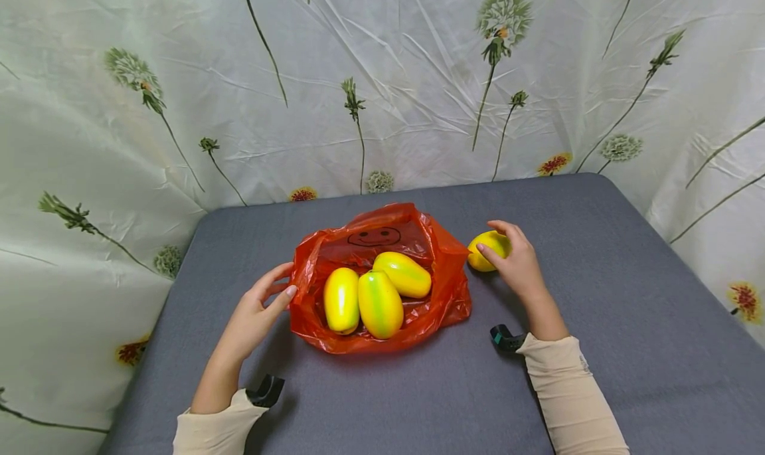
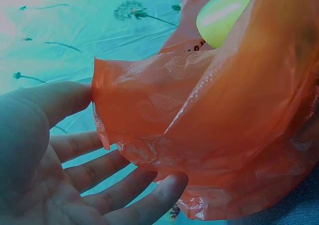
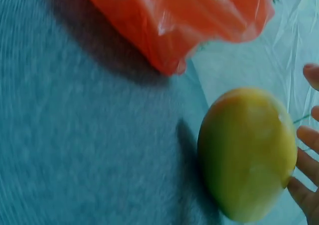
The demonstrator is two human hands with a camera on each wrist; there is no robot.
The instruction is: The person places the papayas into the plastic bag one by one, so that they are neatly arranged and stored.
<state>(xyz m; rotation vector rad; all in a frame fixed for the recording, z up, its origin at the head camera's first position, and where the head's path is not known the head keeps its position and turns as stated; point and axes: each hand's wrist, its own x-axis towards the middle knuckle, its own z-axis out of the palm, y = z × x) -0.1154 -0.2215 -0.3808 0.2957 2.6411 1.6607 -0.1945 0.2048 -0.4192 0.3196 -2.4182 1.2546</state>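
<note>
A red plastic bag [image 1: 382, 343] with a drawn smiling face stands with its mouth open on the grey surface. Inside lie three smooth, oval yellow fruits with greenish streaks: one at left [image 1: 342, 301], one in the middle [image 1: 380, 305], one at right [image 1: 403, 274]. My left hand [image 1: 257, 315] touches the bag's left edge, its fingers spread and fairly straight in the left wrist view. Right of the bag, a fourth yellow fruit [image 3: 247, 155] rests on the surface. My right hand [image 1: 518, 262] is beside and partly over it, fingers loosely bent; one fingertip appears to touch it.
The padded grey surface [image 1: 418, 402] has rounded far corners. Behind it and at both sides hangs a white curtain [image 1: 412, 90] printed with dandelions and flowers. A black band piece [image 1: 265, 390] is at the left wrist, another [image 1: 507, 339] at the right.
</note>
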